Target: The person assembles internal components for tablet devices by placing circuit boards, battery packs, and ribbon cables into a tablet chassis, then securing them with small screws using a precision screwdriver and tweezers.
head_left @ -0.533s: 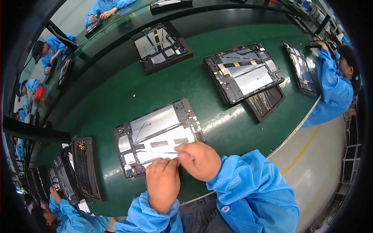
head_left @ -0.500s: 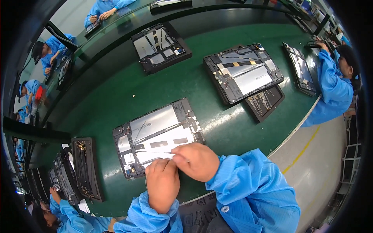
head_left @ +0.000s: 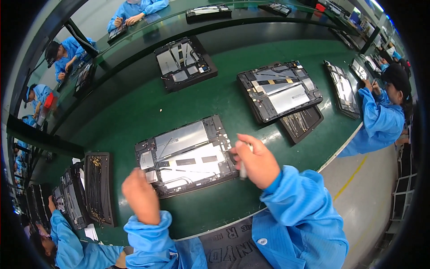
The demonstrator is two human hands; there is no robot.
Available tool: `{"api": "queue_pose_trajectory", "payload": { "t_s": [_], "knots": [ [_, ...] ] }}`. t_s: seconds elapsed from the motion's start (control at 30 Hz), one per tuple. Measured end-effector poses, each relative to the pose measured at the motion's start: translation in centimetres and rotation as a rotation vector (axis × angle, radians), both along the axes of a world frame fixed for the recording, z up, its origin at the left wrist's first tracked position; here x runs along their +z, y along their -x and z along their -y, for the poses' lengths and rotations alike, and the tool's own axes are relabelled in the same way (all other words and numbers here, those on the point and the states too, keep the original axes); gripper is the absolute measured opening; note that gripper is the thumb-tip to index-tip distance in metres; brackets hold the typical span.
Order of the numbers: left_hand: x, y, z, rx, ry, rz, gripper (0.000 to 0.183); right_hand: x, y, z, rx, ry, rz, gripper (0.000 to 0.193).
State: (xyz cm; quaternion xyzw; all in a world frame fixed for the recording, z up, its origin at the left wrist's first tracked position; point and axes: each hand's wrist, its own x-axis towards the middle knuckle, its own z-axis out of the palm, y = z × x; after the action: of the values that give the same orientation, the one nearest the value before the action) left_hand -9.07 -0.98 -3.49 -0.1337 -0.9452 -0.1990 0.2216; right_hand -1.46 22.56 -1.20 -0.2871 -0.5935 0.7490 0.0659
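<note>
Lying on the green bench (head_left: 130,121), an opened tablet (head_left: 181,139) sits between the two hands, its silver panels and dark strips facing up. Taking that tablet as the clock's centre, the left hand (head_left: 141,195) is between seven and eight o'clock, beside the near corner, fingers curled; it is blurred, and I cannot tell whether it grips anything or touches the edge. At three o'clock the right hand (head_left: 260,166) closes around a slim pale tool (head_left: 243,171), near the tablet's side; contact there is unclear. Toward eight o'clock stands a dark tray (head_left: 111,201) of thin cables (head_left: 95,188). At twelve rests another opened device (head_left: 180,62); at two, a larger one (head_left: 286,99) partly covers a second cable tray (head_left: 317,122). Between two and three, a co-worker (head_left: 380,119) in blue sits at the bench.
</note>
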Motion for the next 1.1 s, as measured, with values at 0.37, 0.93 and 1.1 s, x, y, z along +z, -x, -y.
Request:
{"api": "queue_pose_trajectory", "payload": {
  "t_s": [0.37, 0.93, 1.1],
  "knots": [
    [-2.0, -0.3, 4.7, 0.148, -0.929, 0.67, 0.033, 0.4, -0.1, 0.1, 0.627, 0.042, 0.563, 0.048],
    [-2.4, 1.0, 4.9, 0.044, -0.558, 0.343, 0.02, -0.3, 23.0, 11.7, 0.289, -0.138, -0.05, 0.066],
    [-2.4, 1.1, 4.9, -0.004, -0.506, 0.356, 0.02, -1.7, 23.1, 4.7, -0.192, 0.243, 0.222, 0.047]
  ]
}}
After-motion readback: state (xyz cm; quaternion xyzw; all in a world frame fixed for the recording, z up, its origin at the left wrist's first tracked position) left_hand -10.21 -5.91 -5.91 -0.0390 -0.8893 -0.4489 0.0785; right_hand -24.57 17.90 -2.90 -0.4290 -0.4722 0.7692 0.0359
